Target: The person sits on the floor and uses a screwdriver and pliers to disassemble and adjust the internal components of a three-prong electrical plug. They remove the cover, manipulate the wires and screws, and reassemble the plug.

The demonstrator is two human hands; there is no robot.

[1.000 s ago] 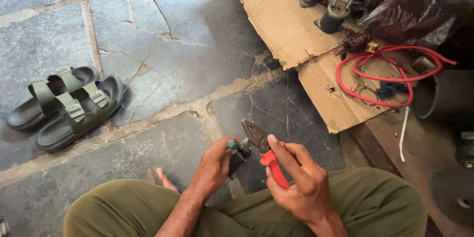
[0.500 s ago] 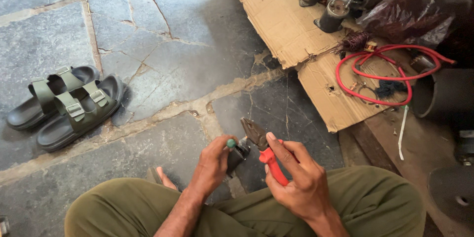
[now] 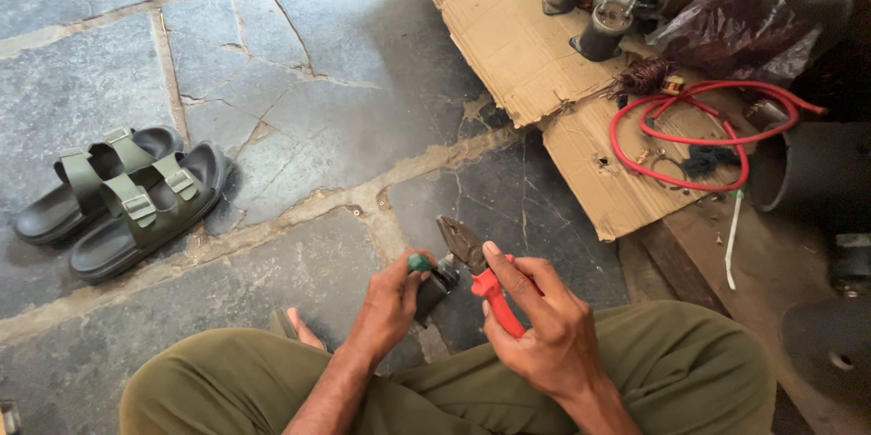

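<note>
The person sits cross-legged on the stone floor [image 3: 299, 81], olive trousers [image 3: 689, 371] filling the bottom of the view, and both hands meet just above the knees. The right hand [image 3: 540, 331] comes in from the lower right, wrist bent upward, fingers curled around the red handles of a pair of pliers [image 3: 476, 267]. The forefinger lies stretched along the top of the tool, its tip close to the pivot, while the thumb side wraps the handle from below. The dark metal nose of the pliers points up and to the left, and its tips look together or nearly so.

The left hand [image 3: 390, 299] rises from the lower left, forearm angled up across the lap, fingers closed around a small dark part [image 3: 434, 285] with a green cap [image 3: 418, 263] showing above the thumb. What the part is cannot be told from this view. The part sits just beside the pliers' head, the two close enough that they may be touching.

Bare toes [image 3: 299, 331] peek out under the left forearm. To the left on the floor lies a pair of dark green sandals [image 3: 118, 199], side by side. Up to the right, a sheet of cardboard [image 3: 508, 45] carries a coil of red wire [image 3: 699, 131], some grey metal motor-like parts [image 3: 590, 0] and a dark plastic bag [image 3: 744, 22].
</note>
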